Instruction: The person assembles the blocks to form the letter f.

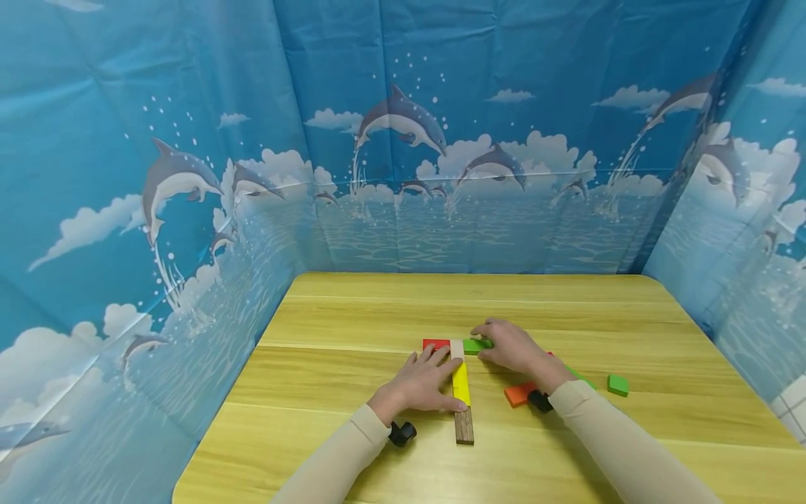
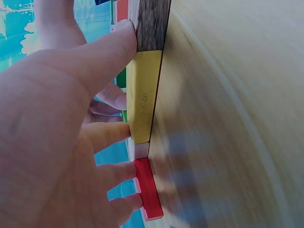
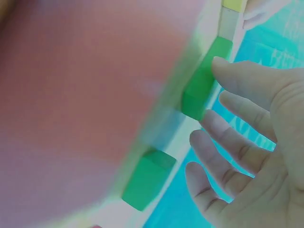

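Flat wooden blocks form a T on the table. Its crossbar has a red block (image 1: 436, 344), a pale block (image 1: 457, 349) and a green block (image 1: 476, 346). The stem continues with a yellow block (image 1: 461, 383) and a dark brown block (image 1: 464, 425). My left hand (image 1: 423, 383) lies spread along the stem's left side, its thumb at the yellow-brown joint and fingertips touching the yellow and red blocks. Beside the green block is my right hand (image 1: 511, 346). Its thumb touches that block (image 3: 209, 80), while the other fingers are loosely bent with nothing gripped.
An orange block (image 1: 519, 394) lies near the right wrist. A green strip (image 1: 582, 378) and a bit of red (image 1: 550, 353) show around the right forearm. A small green block (image 1: 618, 384) lies farther right. Dolphin-printed curtains (image 1: 403, 210) border the wooden table (image 1: 352, 301).
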`<state>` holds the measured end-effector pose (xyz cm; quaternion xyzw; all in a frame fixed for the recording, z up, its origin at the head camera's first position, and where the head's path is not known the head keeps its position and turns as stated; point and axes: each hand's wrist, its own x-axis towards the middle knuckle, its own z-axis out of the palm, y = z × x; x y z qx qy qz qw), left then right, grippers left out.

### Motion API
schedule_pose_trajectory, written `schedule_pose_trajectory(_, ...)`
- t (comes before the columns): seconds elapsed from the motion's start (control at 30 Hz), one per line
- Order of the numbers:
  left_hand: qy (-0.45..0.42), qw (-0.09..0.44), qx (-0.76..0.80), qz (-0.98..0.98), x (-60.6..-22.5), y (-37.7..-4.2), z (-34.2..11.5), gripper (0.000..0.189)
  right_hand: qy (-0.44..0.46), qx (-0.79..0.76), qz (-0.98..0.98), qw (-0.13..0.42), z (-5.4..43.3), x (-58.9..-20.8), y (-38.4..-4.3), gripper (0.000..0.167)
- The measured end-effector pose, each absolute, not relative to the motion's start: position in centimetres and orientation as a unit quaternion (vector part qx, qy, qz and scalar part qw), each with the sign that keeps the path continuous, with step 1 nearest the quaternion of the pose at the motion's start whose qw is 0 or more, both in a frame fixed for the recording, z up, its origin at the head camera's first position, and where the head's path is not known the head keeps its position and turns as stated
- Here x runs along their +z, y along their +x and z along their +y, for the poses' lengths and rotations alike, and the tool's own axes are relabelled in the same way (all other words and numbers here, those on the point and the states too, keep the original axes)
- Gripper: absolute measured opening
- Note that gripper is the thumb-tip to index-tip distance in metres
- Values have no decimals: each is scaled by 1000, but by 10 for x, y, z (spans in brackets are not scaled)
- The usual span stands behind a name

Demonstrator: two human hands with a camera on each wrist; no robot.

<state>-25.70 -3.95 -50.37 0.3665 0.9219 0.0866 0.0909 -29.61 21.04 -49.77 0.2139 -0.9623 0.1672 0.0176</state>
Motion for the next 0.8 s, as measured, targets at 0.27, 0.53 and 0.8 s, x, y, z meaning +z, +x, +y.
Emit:
schedule_pose_trajectory(0.27, 369, 92, 80, 922, -500, -259, -39, 92, 213, 194, -957, 26, 219, -479, -282, 43)
schedule_pose_trajectory(0.53, 370, 89, 82, 921, -500, -260, -39, 91, 219, 219, -950, 37, 234, -473, -262, 38)
schedule_pose_trajectory(0.8, 364, 94, 90, 922, -499, -259, -39, 90, 206, 237, -949, 30, 246, -470, -241, 36)
